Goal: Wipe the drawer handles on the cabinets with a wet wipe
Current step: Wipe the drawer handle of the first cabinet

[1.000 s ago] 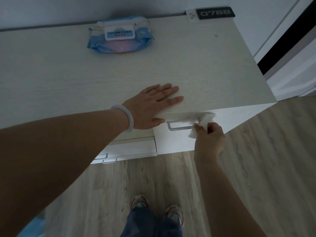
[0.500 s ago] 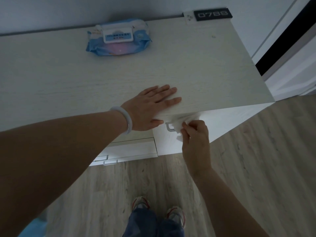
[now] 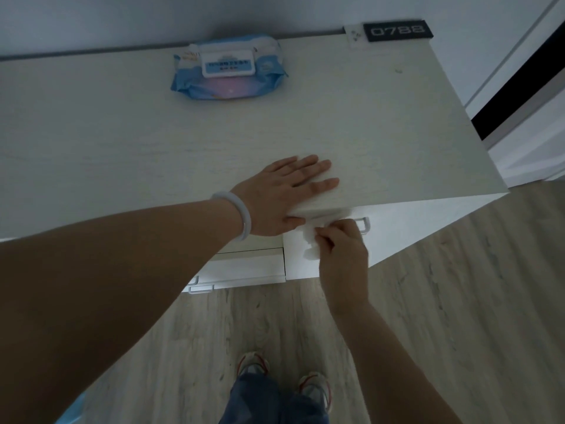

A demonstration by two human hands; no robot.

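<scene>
Leftward along the handle slid the right hand, pinching the wipe; left hand flat.

left hand flat on cabinet top | right hand pinches wet wipe at drawer handle

White wet wipe, crumpled, pinched in right hand and pressed on left end of top drawer handle. Handle a pale metal bar, horizontal, only right end showing beside the hand. Lower handles on stepped white drawers at left, untouched. Cabinet white-fronted under pale wood-grain worktop.
</scene>
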